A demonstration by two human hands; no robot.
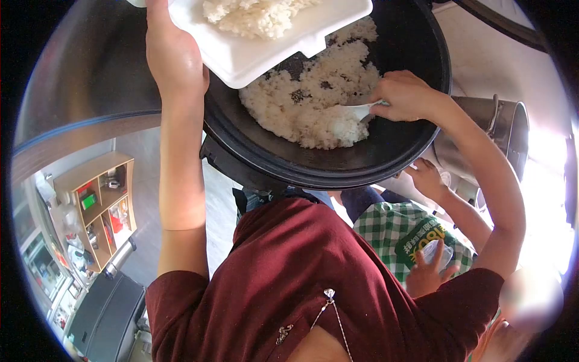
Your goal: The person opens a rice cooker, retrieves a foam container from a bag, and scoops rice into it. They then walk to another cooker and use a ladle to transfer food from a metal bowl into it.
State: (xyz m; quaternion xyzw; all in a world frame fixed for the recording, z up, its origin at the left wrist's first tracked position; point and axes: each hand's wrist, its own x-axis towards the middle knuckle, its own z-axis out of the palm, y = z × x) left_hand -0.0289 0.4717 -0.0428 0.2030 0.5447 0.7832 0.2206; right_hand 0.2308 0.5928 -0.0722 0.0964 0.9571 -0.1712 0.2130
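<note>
Cooked rice [301, 111] covers part of the bottom of a big black pot [416, 48]. My left hand [175, 54] holds a white foam container [241, 60] by its edge, over the upper left of the pot; a mound of rice [259, 17] lies in it. Inside the pot, my right hand [401, 95] is closed round the handle of a white scoop [362, 111], whose blade touches the rice. The far end of the container is cut off by the top of the frame.
A co-worker in a green checked apron [386, 235] stands close at the right, one hand [427, 178] near the pot's rim, the other [429, 274] lower down. Metal pots [506, 136] are at the right. A wooden shelf [99, 205] and a dark bin [102, 311] show at the left.
</note>
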